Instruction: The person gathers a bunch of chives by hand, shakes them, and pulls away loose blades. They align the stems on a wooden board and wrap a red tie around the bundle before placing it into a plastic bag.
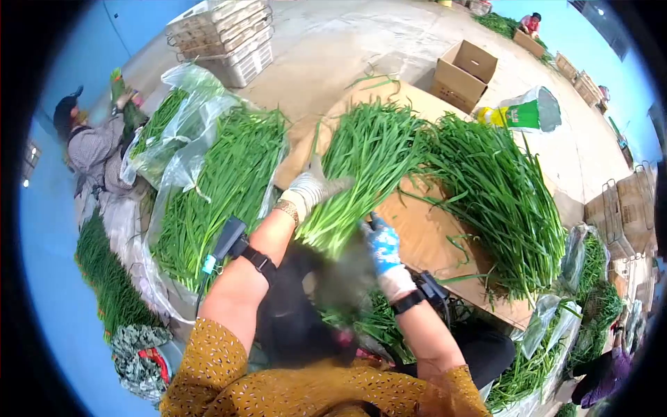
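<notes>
A thick pile of garlic chives (pixel 372 156) lies before me on a cardboard sheet (pixel 424 229), its pale stem ends toward my lap. My left hand (pixel 311 190), in a whitish glove, rests against the pile's left side with its fingers stretched out over the stems. In a blue and white glove, my right hand (pixel 384 250) is by the pile's lower right edge, fingers extended and apart. To the right, a darker heap of chives (pixel 504 208) spreads over the same cardboard. Between my forearms a dark, blurred patch hides the detail.
Plastic-wrapped chives (pixel 226 174) lie at my left, beside a person (pixel 97 153) handling a bunch. Beyond the cardboard stand an open box (pixel 464 75) and a green and yellow sack (pixel 524 113). Crates (pixel 226 42) are stacked behind. More bagged chives (pixel 535 368) sit at lower right.
</notes>
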A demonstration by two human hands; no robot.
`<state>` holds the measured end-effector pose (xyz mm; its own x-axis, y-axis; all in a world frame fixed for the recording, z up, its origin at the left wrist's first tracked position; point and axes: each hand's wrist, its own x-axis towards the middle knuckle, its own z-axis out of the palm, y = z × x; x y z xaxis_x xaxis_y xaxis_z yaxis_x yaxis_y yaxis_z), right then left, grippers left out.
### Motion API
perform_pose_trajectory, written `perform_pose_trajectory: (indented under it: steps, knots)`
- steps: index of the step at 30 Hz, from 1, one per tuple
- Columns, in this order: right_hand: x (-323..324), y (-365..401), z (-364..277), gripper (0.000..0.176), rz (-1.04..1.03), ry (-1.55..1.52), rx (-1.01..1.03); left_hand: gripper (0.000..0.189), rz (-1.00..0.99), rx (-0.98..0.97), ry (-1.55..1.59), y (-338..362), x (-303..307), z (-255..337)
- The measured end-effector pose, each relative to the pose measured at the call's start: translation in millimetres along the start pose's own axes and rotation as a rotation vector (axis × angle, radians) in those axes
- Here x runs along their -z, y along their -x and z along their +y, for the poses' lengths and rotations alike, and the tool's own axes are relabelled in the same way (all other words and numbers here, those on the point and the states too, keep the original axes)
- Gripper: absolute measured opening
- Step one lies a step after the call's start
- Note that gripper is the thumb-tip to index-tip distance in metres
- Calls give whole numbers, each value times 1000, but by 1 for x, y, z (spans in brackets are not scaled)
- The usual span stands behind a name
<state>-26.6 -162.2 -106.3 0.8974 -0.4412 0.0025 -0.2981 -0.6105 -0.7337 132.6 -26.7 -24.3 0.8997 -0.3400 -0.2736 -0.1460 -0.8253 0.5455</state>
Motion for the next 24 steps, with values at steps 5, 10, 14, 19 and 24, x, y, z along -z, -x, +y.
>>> perform_pose_trajectory:
  steps: [5,10,14,19,24]
  knots:
    - [-58,-17,-13,20,76,112,162,134,-187,101,-170,-10,-35,9]
    - [-50,-27,-24,36,-2,-19,97,130,-66,264,-214,-15,-47,8]
    - [15,8,-17,46,-126,-170,83,128,-64,51,-243,-24,-53,-10]
    - [146,148,7,33,127,-409,147,74,0,-175,-66,-14,-54,0]
    - [260,348,58,19,470,-373,-378,84,100,-161,-254,-92,-56,-51]
